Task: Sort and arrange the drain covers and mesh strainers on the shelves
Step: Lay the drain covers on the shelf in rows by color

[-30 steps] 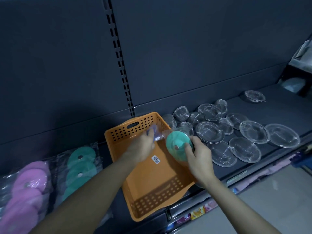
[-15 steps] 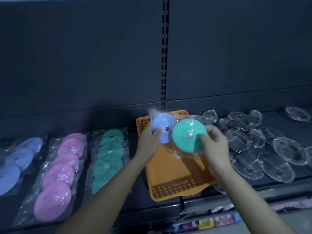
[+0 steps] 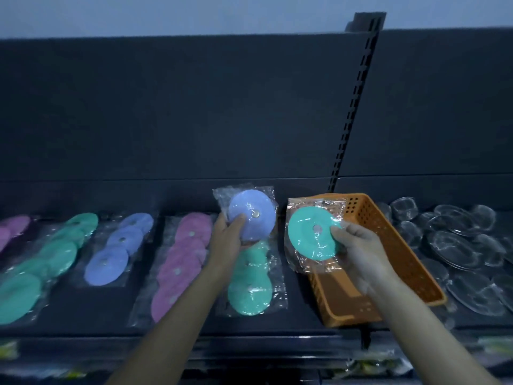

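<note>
Holds a bagged blue drain cover (image 3: 254,215) raised in the left hand (image 3: 227,232), grip curled round its lower left edge, over the far end of the green row (image 3: 249,287) near the middle of the shelf (image 3: 302,315). Pinches a bagged green drain cover (image 3: 308,234) in the right hand (image 3: 358,245), grip closed on its right rim, over the orange basket (image 3: 402,245). Toward the shelf's right end, clear strainers (image 3: 455,245).

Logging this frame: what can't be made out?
Head view:
Floor of the orange basket: partly hidden by the right hand and its green cover; contents unclear.
Far end of the green row: hidden behind the left hand and blue cover.
The clear strainers: blurred, cut by the right edge; count unclear.
</note>
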Demonstrator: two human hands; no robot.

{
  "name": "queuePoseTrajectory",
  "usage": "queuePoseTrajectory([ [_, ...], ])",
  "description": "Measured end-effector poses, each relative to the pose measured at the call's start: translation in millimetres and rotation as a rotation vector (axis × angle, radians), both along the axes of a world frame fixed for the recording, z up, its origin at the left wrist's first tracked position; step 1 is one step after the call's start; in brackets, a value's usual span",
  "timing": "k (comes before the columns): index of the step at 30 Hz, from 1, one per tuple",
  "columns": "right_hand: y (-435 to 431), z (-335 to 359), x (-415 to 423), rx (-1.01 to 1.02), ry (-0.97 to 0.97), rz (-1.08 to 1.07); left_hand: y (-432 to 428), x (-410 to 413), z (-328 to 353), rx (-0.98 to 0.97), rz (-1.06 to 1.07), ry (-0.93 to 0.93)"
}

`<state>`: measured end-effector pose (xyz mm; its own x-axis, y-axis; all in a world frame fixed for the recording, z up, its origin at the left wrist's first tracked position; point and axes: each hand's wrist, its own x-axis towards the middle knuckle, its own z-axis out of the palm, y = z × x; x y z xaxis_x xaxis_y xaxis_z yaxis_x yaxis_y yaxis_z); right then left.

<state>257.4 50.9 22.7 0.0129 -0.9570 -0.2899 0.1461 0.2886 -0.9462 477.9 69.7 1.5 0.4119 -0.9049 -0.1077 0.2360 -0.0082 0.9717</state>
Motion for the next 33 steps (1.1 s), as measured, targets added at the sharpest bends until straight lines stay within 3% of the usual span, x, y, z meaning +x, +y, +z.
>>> queuePoseTrajectory([
  [3,17.7,2.0,31.7,-0.071,0.087,0.05,20.8,36.4,-4.0,0.014,0.036,0.026],
  [11,48.0,-18.7,79.5,-0.359,0.763,0.357,75.9,94.2,-28.8,0.078,-0.015,0.042],
  [17,48.6,-42.1,97.1,-0.38,1.064,0.536,93.6,112.8,-47.3,0.149,-0.039,0.126],
  [24,56.5,-69.8,114.8,-0.492,1.313,0.571,103.9,111.4,-53.8,0.175,-0.053,0.213],
  [28,76.0,-90.0,102.4,-0.651,1.379,0.592,106.0,104.0,-50.7,0.157,-0.073,0.18],
  [33,90.3,-113.5,88.3,-0.607,1.362,0.719,103.9,97.6,-53.4,0.182,0.004,0.278],
])
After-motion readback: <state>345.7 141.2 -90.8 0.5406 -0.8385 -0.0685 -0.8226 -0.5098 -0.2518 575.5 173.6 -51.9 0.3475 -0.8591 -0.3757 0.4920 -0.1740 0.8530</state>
